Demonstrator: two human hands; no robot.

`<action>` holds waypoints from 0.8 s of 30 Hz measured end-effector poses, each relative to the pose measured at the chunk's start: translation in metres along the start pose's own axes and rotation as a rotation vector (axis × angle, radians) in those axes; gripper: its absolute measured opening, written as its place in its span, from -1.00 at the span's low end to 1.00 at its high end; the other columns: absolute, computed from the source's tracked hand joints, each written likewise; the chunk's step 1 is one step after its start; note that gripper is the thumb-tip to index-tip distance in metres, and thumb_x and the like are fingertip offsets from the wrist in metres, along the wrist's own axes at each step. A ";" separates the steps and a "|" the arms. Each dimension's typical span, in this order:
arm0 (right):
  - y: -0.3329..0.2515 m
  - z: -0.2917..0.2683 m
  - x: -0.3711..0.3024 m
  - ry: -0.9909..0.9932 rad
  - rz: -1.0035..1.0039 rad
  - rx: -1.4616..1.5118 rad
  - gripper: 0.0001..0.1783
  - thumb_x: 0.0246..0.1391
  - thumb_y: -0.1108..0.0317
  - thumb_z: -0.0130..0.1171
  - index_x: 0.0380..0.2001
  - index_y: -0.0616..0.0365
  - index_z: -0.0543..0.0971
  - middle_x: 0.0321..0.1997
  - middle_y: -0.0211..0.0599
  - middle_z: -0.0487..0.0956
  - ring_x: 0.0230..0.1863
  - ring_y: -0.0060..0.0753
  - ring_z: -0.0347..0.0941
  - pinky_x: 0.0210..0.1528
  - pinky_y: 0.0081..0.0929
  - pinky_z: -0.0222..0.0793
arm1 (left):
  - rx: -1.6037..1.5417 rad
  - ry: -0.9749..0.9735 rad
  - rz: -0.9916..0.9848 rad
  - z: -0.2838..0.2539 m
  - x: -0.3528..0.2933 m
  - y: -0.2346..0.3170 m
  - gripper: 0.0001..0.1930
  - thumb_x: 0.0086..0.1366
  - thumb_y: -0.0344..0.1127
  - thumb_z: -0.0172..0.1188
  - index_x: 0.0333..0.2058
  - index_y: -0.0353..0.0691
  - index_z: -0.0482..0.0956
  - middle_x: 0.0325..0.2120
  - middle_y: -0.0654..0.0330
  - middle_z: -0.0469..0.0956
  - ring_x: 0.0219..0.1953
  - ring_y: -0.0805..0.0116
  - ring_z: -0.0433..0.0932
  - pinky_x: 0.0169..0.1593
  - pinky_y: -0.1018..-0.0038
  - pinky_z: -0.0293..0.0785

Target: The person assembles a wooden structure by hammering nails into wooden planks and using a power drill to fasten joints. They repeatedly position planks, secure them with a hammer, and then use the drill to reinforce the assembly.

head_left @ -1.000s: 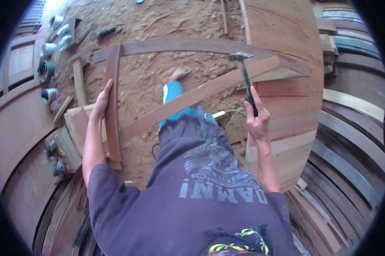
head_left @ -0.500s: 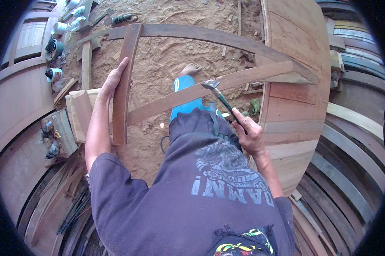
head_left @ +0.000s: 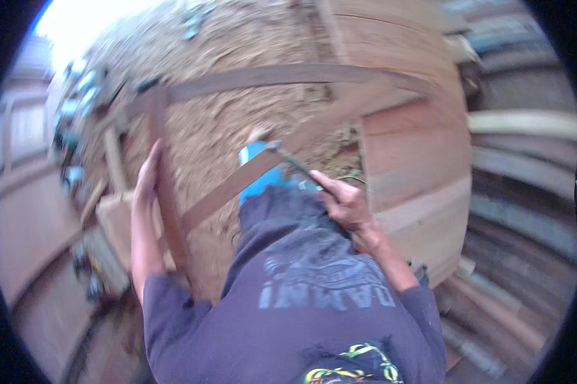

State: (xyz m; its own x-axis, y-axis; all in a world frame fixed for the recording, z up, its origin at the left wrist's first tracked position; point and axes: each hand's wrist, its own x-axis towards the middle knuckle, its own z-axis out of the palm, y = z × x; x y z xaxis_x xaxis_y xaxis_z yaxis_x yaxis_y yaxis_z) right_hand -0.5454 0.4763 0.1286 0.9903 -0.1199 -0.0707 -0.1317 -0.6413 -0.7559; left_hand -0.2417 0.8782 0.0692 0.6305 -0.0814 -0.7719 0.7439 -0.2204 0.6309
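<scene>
My right hand [head_left: 344,200] is closed round the handle of a hammer [head_left: 296,164]. The hammer's head lies over the lower slanting board of a wooden frame [head_left: 237,179], and I cannot tell whether it touches. My left hand [head_left: 149,176] grips the frame's left crosspiece [head_left: 165,192]; its fingers are mostly hidden behind the wood. A curved upper rail [head_left: 256,75] runs from the crosspiece to the right, where it meets the slanting board. Motion smears the whole picture.
At the right, wide wooden panels [head_left: 416,153] lie under the frame's far end. Long boards [head_left: 525,173] are stacked beyond them. Pale wood blocks [head_left: 114,221] stand by my left forearm. Sandy ground [head_left: 218,121] and my foot [head_left: 259,134] show through the frame.
The view has swung and blurred, with bright light now at the upper left. Both hands and the frame appear shifted left in it. Each hand keeps its hold.
</scene>
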 end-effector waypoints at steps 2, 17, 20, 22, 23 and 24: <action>-0.013 0.005 0.000 0.206 0.018 0.095 -0.41 0.32 0.31 0.33 0.39 0.02 0.50 -0.18 0.04 0.72 -0.22 0.10 0.71 -0.11 -0.02 0.62 | -0.144 -0.076 -0.002 0.006 -0.017 0.004 -0.51 0.47 0.29 0.22 -0.11 -0.05 0.67 -0.54 0.31 0.55 -0.59 0.43 0.52 -0.51 0.43 0.50; -0.034 0.023 -0.102 1.328 0.732 0.440 -0.66 0.28 0.19 0.48 -0.44 0.07 0.55 -0.63 -0.63 0.45 -0.62 -0.72 0.35 -0.59 -0.51 0.24 | 0.095 -0.583 0.846 0.112 -0.054 0.214 -0.43 0.44 -0.07 0.37 0.21 -0.38 0.50 -0.17 -0.05 0.71 -0.33 0.23 0.73 -0.28 0.40 0.70; -0.061 0.021 -0.119 1.652 0.765 0.646 -0.65 0.34 0.15 0.44 -0.44 0.01 0.51 -0.71 -0.66 0.36 -0.76 -0.74 0.20 -0.71 -0.60 0.06 | 0.271 -0.885 0.963 0.162 -0.058 0.265 -0.45 0.46 -0.15 0.34 0.28 -0.35 0.47 -0.06 -0.08 0.70 -0.26 0.28 0.72 -0.22 0.42 0.67; -0.077 0.023 -0.131 1.833 0.749 0.590 -0.61 0.33 0.09 0.43 -0.44 0.03 0.51 -0.72 -0.62 0.37 -0.77 -0.72 0.23 -0.73 -0.59 0.09 | 0.471 -0.925 1.150 0.191 -0.060 0.288 -0.49 0.47 -0.23 0.31 0.28 -0.33 0.48 -0.01 -0.06 0.71 -0.20 0.35 0.69 -0.14 0.45 0.63; -0.087 0.028 -0.135 1.925 0.750 0.555 -0.59 0.32 0.06 0.43 -0.45 0.03 0.51 -0.72 -0.60 0.37 -0.77 -0.71 0.25 -0.73 -0.58 0.11 | 0.523 -0.927 1.331 0.216 -0.077 0.288 -0.52 0.46 -0.30 0.31 0.27 -0.34 0.49 -0.04 -0.01 0.73 -0.17 0.38 0.68 -0.09 0.48 0.59; -0.098 0.033 -0.135 1.991 0.717 0.560 -0.60 0.33 0.06 0.42 -0.43 0.04 0.51 -0.72 -0.60 0.37 -0.77 -0.70 0.25 -0.73 -0.58 0.11 | 0.679 -0.904 1.330 0.230 -0.086 0.293 -0.55 0.42 -0.36 0.33 0.23 -0.35 0.53 -0.02 0.08 0.74 -0.16 0.43 0.66 -0.01 0.45 0.56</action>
State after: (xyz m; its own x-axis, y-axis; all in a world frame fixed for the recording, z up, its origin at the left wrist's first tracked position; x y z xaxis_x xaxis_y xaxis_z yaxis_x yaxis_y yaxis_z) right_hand -0.6644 0.5800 0.1908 -0.5832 -0.8108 -0.0498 0.0346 0.0364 -0.9987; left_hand -0.1294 0.5967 0.3026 0.1947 -0.9475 0.2535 -0.4996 0.1266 0.8569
